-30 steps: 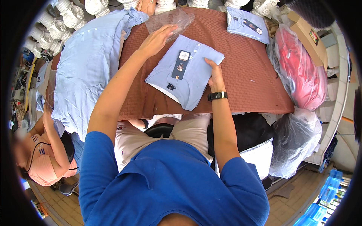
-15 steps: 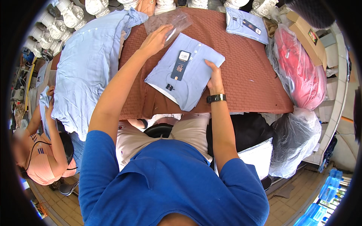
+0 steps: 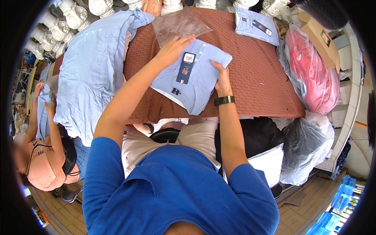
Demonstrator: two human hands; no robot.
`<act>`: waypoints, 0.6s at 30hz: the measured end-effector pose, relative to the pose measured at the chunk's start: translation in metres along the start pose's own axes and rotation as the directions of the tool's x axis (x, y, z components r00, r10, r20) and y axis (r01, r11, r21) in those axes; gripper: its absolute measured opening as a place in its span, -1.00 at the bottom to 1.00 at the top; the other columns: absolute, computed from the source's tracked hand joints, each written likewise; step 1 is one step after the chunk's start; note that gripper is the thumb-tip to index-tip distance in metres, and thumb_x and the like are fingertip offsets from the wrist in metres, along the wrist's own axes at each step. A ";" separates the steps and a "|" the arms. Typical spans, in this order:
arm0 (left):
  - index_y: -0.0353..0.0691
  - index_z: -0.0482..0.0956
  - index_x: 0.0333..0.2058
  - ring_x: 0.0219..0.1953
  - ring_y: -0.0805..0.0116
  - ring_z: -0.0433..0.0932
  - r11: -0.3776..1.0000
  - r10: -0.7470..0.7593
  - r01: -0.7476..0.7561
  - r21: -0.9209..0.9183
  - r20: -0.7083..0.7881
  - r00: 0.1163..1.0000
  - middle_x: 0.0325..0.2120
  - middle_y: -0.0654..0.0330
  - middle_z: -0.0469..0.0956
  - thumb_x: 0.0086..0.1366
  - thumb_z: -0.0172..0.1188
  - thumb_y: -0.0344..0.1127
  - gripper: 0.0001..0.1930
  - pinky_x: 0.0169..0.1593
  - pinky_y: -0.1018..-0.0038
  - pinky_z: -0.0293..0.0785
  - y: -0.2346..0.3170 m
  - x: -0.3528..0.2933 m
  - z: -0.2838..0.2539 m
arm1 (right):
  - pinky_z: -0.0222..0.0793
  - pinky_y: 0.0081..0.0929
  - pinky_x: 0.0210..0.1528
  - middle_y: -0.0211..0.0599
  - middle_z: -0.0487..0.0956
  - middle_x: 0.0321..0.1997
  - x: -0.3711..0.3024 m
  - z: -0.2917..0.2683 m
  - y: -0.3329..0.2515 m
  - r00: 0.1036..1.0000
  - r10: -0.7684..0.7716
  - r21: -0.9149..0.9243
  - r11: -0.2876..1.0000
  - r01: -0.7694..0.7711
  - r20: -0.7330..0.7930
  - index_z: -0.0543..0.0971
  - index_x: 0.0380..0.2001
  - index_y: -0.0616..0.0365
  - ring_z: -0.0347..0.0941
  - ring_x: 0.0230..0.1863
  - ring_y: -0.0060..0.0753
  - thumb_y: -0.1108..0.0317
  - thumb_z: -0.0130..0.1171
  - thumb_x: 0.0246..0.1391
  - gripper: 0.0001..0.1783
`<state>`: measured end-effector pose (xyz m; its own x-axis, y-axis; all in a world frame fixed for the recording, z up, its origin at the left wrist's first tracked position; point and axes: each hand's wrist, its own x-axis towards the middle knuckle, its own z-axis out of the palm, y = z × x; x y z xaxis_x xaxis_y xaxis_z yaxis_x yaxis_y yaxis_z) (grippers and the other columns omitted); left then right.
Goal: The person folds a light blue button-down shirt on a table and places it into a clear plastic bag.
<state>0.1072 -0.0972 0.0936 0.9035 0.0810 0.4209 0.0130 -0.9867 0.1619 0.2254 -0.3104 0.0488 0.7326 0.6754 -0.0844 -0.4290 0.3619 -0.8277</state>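
A folded light-blue shirt with white buttons and a dark hang tag lies before me, its collar end toward me. My right hand, a dark watch on its wrist, grips the shirt's right edge, thumb on top and fingers hidden beneath. Over the far left edge of the shirt, my left hand is open, fingers stretched out and holding nothing. Just beyond it, a clear plastic bag is spread on the brown tablecloth.
Unfolded light-blue shirts are heaped at left. A bagged folded shirt lies at the far right, near bagged red cloth and a cardboard box. White ornate posts line the back. At left a co-worker handles light-blue cloth.
My left hand has come off the plastic bag and moved nearer and rightward, over the shirt's edge. The bag now lies spread out. My right hand keeps its grip.
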 end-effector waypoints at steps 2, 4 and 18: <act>-0.18 0.35 0.32 0.27 0.04 0.38 1.000 -0.002 0.002 0.020 0.005 1.000 0.37 0.23 0.30 0.05 0.10 -0.77 -0.21 0.32 0.23 0.40 0.010 -0.001 0.004 | 0.53 -0.23 0.12 -0.07 0.57 0.04 0.002 0.000 -0.001 0.999 0.028 0.003 1.000 -0.028 0.028 0.45 0.10 0.33 0.56 0.04 -0.19 0.42 0.29 0.08 -0.48; -0.17 0.33 0.33 0.27 0.03 0.36 0.999 0.024 -0.025 0.034 0.004 1.000 0.39 0.25 0.28 0.02 0.14 -0.76 -0.18 0.33 0.22 0.40 0.018 -0.004 0.008 | 0.54 -0.23 0.10 -0.08 0.58 0.03 0.003 0.001 -0.001 0.999 0.039 0.004 0.999 -0.039 0.036 0.45 0.09 0.31 0.57 0.03 -0.20 0.44 0.29 0.06 -0.50; -0.11 0.54 0.11 0.20 0.20 0.46 1.000 0.026 -0.025 0.011 -0.039 0.999 0.32 0.35 0.34 0.04 0.14 -0.72 -0.39 0.09 0.31 0.65 0.030 -0.014 0.015 | 0.50 -0.31 0.10 -0.20 0.60 0.02 0.009 -0.001 0.003 0.998 0.016 0.019 1.000 -0.017 0.055 0.50 0.09 0.25 0.56 0.02 -0.28 0.48 0.34 0.03 -0.49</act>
<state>0.1012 -0.1304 0.0791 0.8859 0.0611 0.4597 -0.0052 -0.9899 0.1417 0.2316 -0.3044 0.0451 0.6955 0.7154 -0.0667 -0.4515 0.3629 -0.8152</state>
